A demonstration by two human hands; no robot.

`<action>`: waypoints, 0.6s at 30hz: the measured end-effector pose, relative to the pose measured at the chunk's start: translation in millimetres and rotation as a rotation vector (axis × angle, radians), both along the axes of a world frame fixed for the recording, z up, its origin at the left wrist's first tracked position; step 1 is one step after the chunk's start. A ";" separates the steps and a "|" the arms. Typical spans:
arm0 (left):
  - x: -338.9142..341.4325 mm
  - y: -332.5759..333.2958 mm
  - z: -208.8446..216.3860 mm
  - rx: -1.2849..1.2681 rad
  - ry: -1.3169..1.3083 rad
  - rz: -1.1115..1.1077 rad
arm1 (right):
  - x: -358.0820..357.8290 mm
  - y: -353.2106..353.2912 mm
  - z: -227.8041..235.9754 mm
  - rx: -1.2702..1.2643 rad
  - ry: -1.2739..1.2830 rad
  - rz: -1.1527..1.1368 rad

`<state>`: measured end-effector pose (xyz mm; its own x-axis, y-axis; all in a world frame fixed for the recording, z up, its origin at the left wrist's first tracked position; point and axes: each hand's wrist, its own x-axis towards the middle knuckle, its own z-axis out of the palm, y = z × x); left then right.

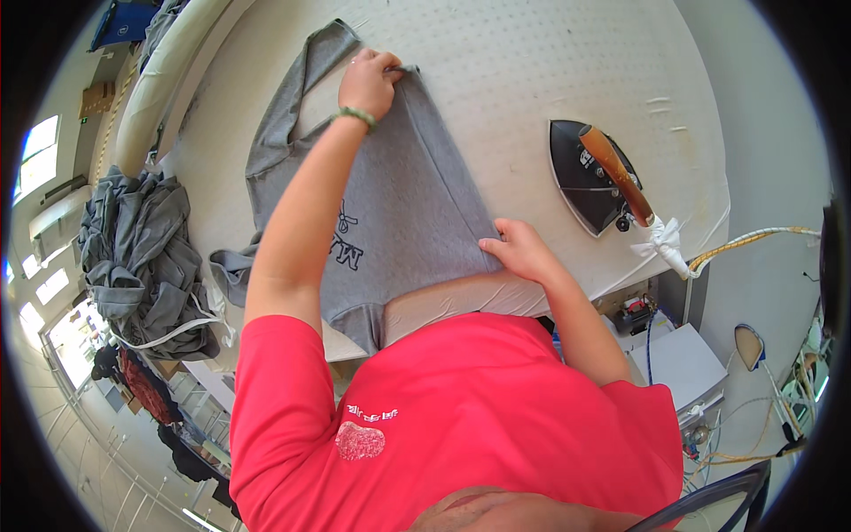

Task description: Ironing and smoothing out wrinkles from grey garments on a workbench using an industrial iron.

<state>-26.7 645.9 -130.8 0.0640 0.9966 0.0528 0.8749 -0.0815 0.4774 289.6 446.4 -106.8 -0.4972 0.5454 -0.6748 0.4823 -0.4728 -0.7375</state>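
A grey sweatshirt [399, 195] with dark printed lettering lies spread on the pale padded ironing table [496, 80]. One sleeve [288, 97] stretches toward the far side, bent at an angle. With the arm reaching far across the garment, my left hand [369, 84] is closed on the sweatshirt's far edge; a green bracelet circles the wrist. Nearer to me, my right hand [521, 250] pinches the right edge of the sweatshirt between thumb and fingers. To the right of the garment rests a black iron [587, 176] with a brown wooden handle, apart from both hands.
A heap of grey garments [137, 257] sits at the table's left edge, with a white cord beside it. From the iron, a hose and cord [753, 238] run off to the right, tied with white cloth. White boxlike surfaces [683, 363] stand below the table at right.
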 end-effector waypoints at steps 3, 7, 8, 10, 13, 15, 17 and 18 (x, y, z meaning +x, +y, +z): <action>10.4 -6.1 -6.3 0.220 0.125 -0.001 | -5.6 -2.3 -4.3 0.021 -0.050 -0.072; 20.0 -22.0 -4.0 0.326 0.172 0.073 | -11.8 10.6 3.7 0.151 -0.192 -0.019; 19.3 -27.1 -5.1 0.284 0.144 0.090 | -15.3 17.2 3.0 0.156 -0.189 -0.009; 22.0 -40.1 -6.6 0.243 0.111 0.102 | -26.1 39.6 -3.6 0.213 -0.108 -0.076; 28.4 -70.7 -5.0 0.359 -0.034 0.127 | -60.9 92.4 -34.4 0.325 0.085 -0.222; 34.1 -89.5 -6.8 0.367 -0.032 0.081 | -93.4 147.1 -34.4 0.455 0.079 -0.187; 42.5 -104.6 -8.2 0.370 -0.043 -0.012 | -120.5 190.1 -38.6 0.478 0.133 -0.285; 45.4 -106.1 -9.0 0.364 -0.046 -0.014 | -125.2 204.0 -42.4 0.472 0.129 -0.287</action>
